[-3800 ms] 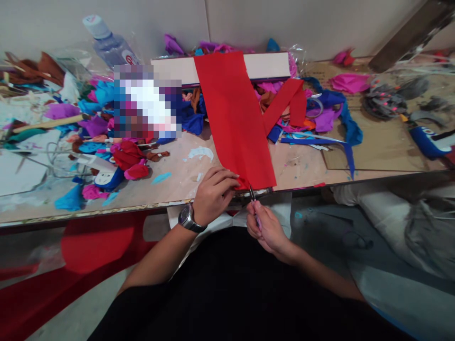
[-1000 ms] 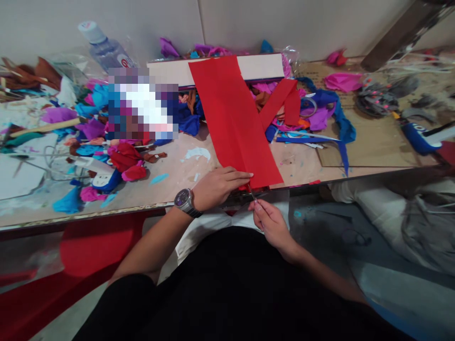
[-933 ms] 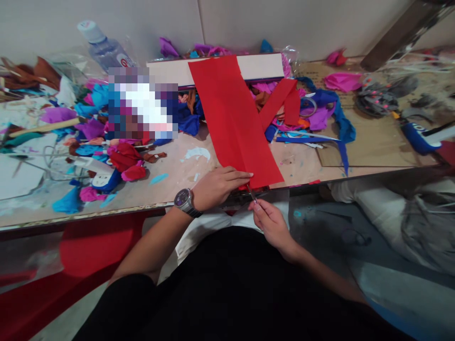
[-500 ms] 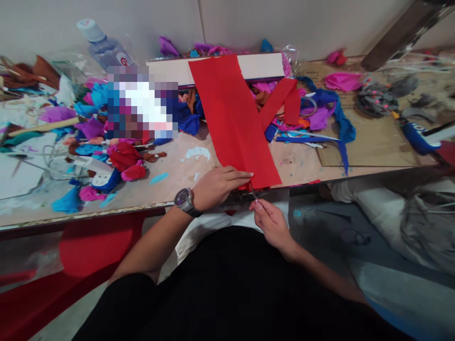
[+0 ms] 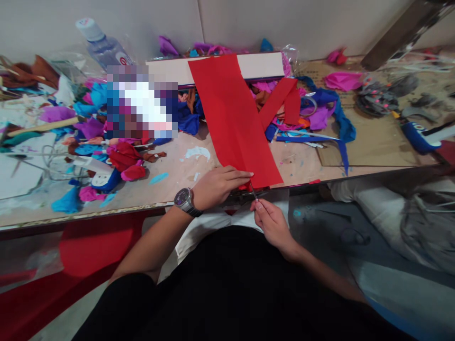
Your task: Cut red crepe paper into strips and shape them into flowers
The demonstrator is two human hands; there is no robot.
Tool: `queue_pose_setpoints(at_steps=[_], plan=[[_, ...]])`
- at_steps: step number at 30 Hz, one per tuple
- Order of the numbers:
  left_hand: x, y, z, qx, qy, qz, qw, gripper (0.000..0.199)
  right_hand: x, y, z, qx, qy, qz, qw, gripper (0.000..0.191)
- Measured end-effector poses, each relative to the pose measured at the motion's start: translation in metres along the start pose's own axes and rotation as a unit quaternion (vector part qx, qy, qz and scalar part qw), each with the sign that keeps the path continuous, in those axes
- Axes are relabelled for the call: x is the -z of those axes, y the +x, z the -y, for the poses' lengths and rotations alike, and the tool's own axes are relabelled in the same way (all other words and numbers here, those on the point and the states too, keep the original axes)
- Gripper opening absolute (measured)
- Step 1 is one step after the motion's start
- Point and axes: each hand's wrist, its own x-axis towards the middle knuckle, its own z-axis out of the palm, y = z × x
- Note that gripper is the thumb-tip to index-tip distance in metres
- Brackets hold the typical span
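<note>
A long red sheet (image 5: 234, 113) runs from a pale box at the back down to the table's front edge. My left hand (image 5: 225, 182), with a watch on its wrist, lies on the sheet's near left part with its fingers extended. Just right of and below it, my right hand (image 5: 270, 218) is closed on a thin metal tool (image 5: 253, 191). The tool's tip meets the sheet near my left fingertips. Whether it is a blade or scissors cannot be made out.
Colourful crumpled scraps (image 5: 92, 128) cover the left of the table, with a bottle (image 5: 106, 47) behind. A pale box (image 5: 265, 65) stands at the back. Cardboard (image 5: 369, 147) and a blue-and-white tool (image 5: 421, 137) lie right. Another person's leg (image 5: 373, 203) is beyond the front edge.
</note>
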Motion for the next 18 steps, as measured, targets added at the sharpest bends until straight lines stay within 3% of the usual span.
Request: queue_pose_setpoints(at_steps=[9, 18], plan=[[0.001, 0.000, 0.000, 0.008, -0.009, -0.008, 1.000, 0.038, 0.001, -0.001, 0.000, -0.001, 0.011, 0.000, 1.000, 0.045], [0.012, -0.009, -0.012, 0.046, -0.031, -0.104, 0.993, 0.035, 0.000, -0.003, 0.006, -0.068, 0.115, 0.048, 0.990, 0.054]])
